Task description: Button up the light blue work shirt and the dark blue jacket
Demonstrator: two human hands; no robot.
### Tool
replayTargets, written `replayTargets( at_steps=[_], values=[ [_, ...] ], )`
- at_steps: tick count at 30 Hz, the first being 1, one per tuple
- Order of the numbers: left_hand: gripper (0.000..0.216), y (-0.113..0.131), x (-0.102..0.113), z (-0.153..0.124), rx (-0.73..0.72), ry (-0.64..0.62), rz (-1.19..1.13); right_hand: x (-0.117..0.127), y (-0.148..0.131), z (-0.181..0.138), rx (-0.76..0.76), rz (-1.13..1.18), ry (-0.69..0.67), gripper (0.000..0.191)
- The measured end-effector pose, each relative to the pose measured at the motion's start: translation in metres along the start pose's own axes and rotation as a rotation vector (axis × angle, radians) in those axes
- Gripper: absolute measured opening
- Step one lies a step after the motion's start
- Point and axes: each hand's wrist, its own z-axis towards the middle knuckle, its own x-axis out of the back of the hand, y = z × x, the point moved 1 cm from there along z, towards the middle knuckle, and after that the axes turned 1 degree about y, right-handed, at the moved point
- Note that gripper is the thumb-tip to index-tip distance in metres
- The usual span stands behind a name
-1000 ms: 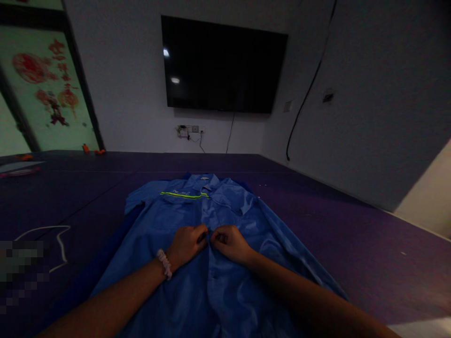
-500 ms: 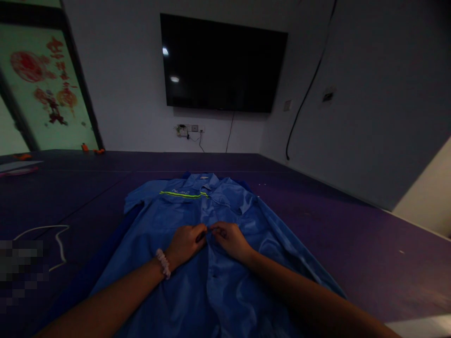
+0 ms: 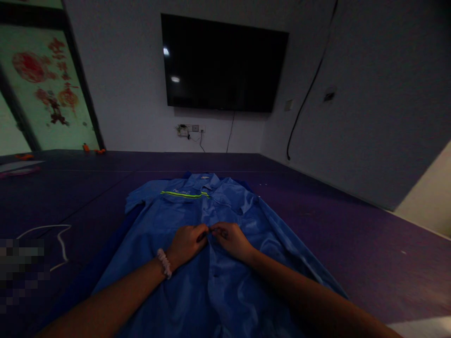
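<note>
A blue work shirt with a yellow-green stripe across the chest lies flat, front up, on a dark purple surface, collar away from me. My left hand, with a pale band on its wrist, and my right hand meet at the shirt's front placket around mid-chest. Both pinch the fabric edges there, fingertips nearly touching. What sits between the fingers is too small and dark to make out.
A white cord lies on the surface to the left. A black screen hangs on the far wall above a socket with cables. A door with red decorations is at far left. The room is dim.
My hands have shifted slightly up the placket and drawn closer together; the right fingers now reach toward the left. The shirt stays put.
</note>
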Motion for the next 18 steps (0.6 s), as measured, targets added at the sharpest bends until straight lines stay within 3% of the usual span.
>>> replayTargets(
  at_steps=[18],
  values=[
    [0.018,-0.0019,-0.0025,-0.0008,-0.053,0.031,0.011,0.0012,0.0034,0.0019,-0.020,0.066,-0.019,0.022]
  ],
)
